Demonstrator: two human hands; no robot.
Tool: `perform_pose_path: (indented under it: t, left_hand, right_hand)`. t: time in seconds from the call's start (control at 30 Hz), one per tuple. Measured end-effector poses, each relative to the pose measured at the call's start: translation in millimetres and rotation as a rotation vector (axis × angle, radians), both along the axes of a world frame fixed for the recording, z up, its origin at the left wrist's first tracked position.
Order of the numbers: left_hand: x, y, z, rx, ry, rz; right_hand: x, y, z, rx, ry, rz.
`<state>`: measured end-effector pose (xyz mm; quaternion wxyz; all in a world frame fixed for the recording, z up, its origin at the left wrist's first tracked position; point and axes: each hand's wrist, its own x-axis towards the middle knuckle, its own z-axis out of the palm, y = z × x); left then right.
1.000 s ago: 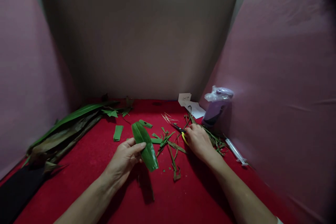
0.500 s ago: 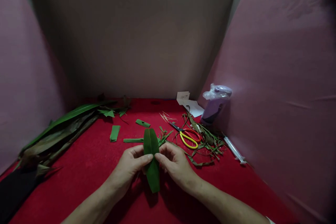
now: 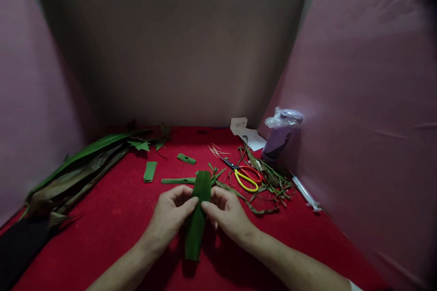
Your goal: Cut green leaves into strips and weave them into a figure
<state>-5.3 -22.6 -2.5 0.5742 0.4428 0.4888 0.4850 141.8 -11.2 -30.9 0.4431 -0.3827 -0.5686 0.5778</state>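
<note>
A long green leaf strip (image 3: 197,218) is held upright over the red cloth (image 3: 112,218) between both hands. My left hand (image 3: 170,216) pinches its left edge with thumb and fingers closed. My right hand (image 3: 229,216) pinches the right edge the same way. Yellow and red handled scissors (image 3: 244,176) lie on the cloth just beyond my right hand, untouched.
Cut leaf pieces (image 3: 150,171) and a heap of trimmings (image 3: 269,182) litter the cloth. Long leaves (image 3: 78,168) lie at the left. A purple bottle (image 3: 282,138), white paper (image 3: 251,138), toothpicks (image 3: 215,150) and a syringe (image 3: 306,194) sit at the right. Pink and brown panels wall the space.
My right hand left the scissors on the cloth and came to the leaf strip. Both hands now pinch the strip, which has turned upright and slid lower.
</note>
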Motion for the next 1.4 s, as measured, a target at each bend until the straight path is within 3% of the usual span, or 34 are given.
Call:
perform_pose_path:
  t: [0.2, 0.33, 0.47, 0.73, 0.9, 1.13, 1.4]
  left_hand:
    - [3, -4, 1.6, 0.076, 0.056, -0.007]
    - [1, -3, 3.6, 0.032, -0.054, 0.061]
    - [0, -1, 4.1, -0.014, -0.101, 0.029]
    - [4, -4, -1.0, 0.12, 0.027, 0.02]
    - [2, -7, -0.9, 0.245, 0.167, -0.005]
    - [6, -7, 1.7, 0.032, -0.053, -0.041]
    - [5, -3, -7.2, 0.029, -0.021, -0.082]
  right_hand:
    - [-2, 0, 0.0, -0.02, 0.051, 0.003]
    - [-1, 2, -1.6, -0.026, 0.05, -0.056]
    - [0, 1, -4.0, -0.05, 0.044, -0.05]
    - [0, 2, -5.2, -0.092, 0.047, 0.003]
    - [-2, 1, -0.4, -0.074, 0.041, -0.05]
    - [-1, -1, -0.3, -0.087, 0.007, -0.062]
    - [-2, -2, -2.1, -0.061, 0.055, -0.033]
